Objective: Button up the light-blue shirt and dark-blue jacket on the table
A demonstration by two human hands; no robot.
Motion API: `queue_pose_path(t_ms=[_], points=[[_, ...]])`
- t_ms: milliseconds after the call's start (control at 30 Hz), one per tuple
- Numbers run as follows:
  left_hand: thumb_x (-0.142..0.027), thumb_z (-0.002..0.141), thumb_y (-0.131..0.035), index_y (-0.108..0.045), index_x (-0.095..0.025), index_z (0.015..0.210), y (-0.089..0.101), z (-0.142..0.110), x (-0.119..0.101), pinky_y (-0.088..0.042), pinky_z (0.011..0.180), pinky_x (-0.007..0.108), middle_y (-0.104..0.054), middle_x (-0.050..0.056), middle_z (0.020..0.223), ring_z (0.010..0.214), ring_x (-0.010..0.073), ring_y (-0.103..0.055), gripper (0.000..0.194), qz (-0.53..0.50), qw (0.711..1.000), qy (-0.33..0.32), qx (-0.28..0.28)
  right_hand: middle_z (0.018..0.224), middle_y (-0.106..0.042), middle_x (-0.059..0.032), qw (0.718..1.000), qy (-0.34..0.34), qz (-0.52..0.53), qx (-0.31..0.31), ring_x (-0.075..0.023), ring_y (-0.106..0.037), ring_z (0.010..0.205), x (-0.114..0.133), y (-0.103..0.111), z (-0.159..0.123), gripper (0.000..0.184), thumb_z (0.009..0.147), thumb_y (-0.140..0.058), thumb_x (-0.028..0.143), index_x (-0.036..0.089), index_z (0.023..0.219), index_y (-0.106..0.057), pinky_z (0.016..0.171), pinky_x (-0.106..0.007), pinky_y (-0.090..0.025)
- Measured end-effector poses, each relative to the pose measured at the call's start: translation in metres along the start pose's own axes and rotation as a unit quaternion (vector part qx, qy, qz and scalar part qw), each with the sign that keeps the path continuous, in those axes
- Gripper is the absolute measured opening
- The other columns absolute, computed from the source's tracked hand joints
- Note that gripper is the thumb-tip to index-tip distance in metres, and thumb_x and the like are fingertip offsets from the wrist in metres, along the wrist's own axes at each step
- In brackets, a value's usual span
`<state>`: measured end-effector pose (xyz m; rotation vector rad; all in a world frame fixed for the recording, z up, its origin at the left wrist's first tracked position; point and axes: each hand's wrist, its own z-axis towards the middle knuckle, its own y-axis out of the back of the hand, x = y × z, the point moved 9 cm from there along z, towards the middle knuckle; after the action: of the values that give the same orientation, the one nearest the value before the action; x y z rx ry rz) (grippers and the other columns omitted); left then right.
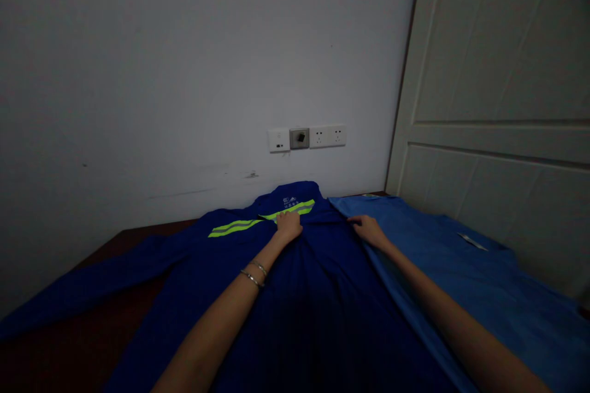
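Observation:
A dark blue work jacket (286, 295) with a yellow-green reflective stripe (239, 225) lies spread over a dark wooden table (92, 319), its collar toward the wall. My left hand (289, 225), with bracelets on the wrist, rests on the cloth just below the collar, fingers curled and pinching the fabric. My right hand (367, 228) lies on the jacket's right shoulder edge, fingers bent onto the cloth where it meets a lighter blue garment (461, 270).
The lighter blue garment covers the right side of the table and carries a small white tag (472, 241). A white wall stands close behind with a row of sockets (308, 137). A white panelled door (498, 104) fills the right.

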<state>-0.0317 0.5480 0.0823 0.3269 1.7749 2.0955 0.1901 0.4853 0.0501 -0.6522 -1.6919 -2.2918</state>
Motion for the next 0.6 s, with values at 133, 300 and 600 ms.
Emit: queue_pose_path(t_ms=[133,300,600], points=[[-0.013,0.072,-0.048,-0.052,-0.011,0.108,0.017,-0.011,-0.053,-0.037,0.089,0.038,-0.055,0.015,0.111,0.106,0.0266,-0.048,0.036,0.019,0.987,-0.106,-0.116,0.109,-0.064,-0.0070,1.000,-0.003,0.018,-0.012,-0.0201,-0.057,0.105,-0.003,0.002,0.001,0.042,0.073,-0.041,0.010,0.013,0.108,-0.065,0.093,-0.027,-0.040],[-0.010,0.077,-0.044,-0.054,-0.008,0.105,-0.008,-0.012,-0.141,-0.033,0.094,0.038,-0.056,0.018,0.109,0.108,0.0255,-0.046,0.029,0.032,0.960,-0.267,-0.071,0.109,-0.064,-0.0045,0.999,-0.006,0.015,-0.036,-0.0182,-0.057,0.105,-0.007,0.007,0.000,0.044,0.073,-0.039,0.010,0.015,0.109,-0.064,0.094,-0.025,-0.040],[-0.003,0.079,-0.044,-0.054,-0.006,0.106,-0.039,0.022,-0.158,-0.038,0.090,0.036,-0.057,0.019,0.108,0.105,0.0245,-0.051,0.029,0.046,0.970,-0.237,-0.012,0.112,-0.062,-0.0080,0.999,-0.004,0.012,-0.039,-0.0190,-0.056,0.107,-0.007,0.007,0.000,0.045,0.074,-0.040,0.010,0.013,0.113,-0.061,0.096,-0.026,-0.038]])
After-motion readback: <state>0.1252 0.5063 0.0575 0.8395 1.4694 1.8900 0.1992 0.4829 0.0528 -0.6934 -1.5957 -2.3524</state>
